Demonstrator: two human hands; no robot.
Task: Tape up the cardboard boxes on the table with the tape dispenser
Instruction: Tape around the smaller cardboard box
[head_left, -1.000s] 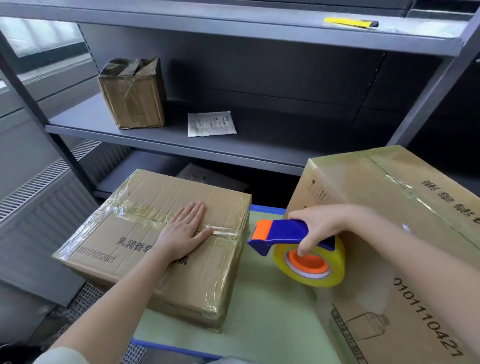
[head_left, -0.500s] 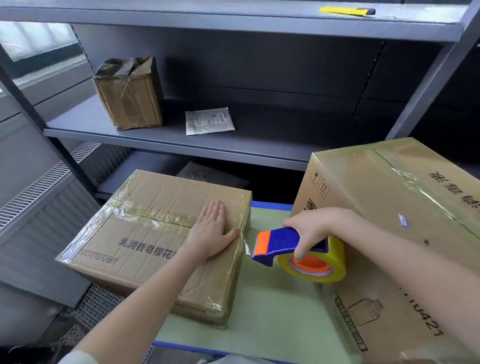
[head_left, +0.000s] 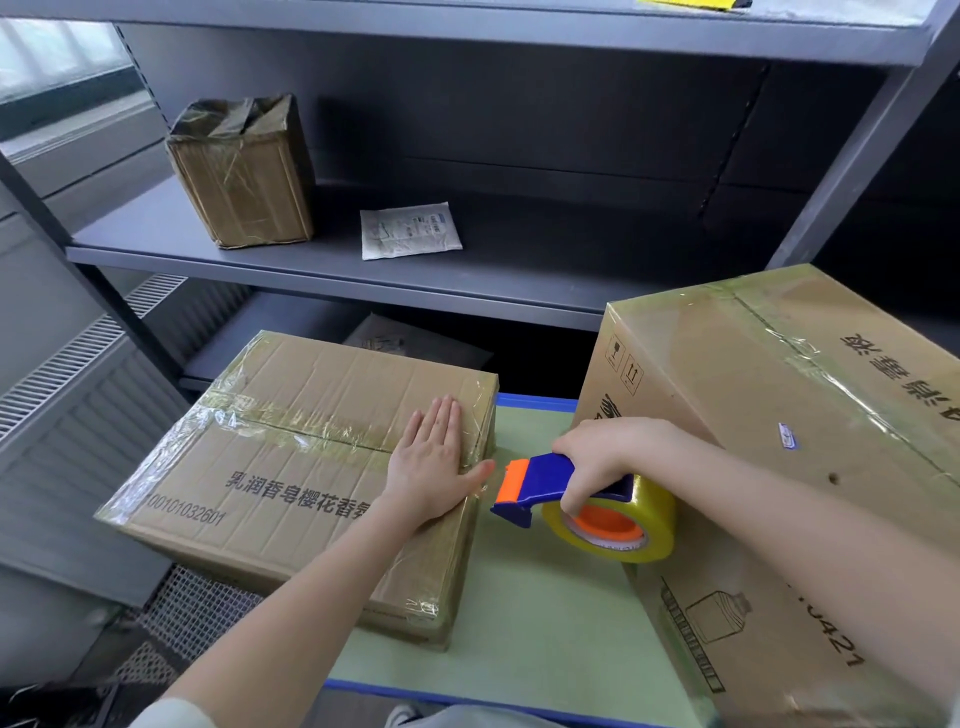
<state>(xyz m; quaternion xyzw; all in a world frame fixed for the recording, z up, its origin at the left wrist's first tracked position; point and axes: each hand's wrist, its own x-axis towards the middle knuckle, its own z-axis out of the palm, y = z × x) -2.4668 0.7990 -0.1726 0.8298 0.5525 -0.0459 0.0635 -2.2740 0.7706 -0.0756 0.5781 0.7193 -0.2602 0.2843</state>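
On the table, a flat box sits left and a tall box right, both bearing tape. The left hand lies flat, fingers straight, on the flat box's top near its right edge. The right hand, fingers curled, grips the dispenser between the boxes, just beside the flat box.

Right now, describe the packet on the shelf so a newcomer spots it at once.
Look at the grey metal shelving unit's middle shelf, behind the table. Two things sit there, apart: a small tape-wrapped cardboard box at left and, to its right, the flat white printed paper packet. It alone lies flat and white.
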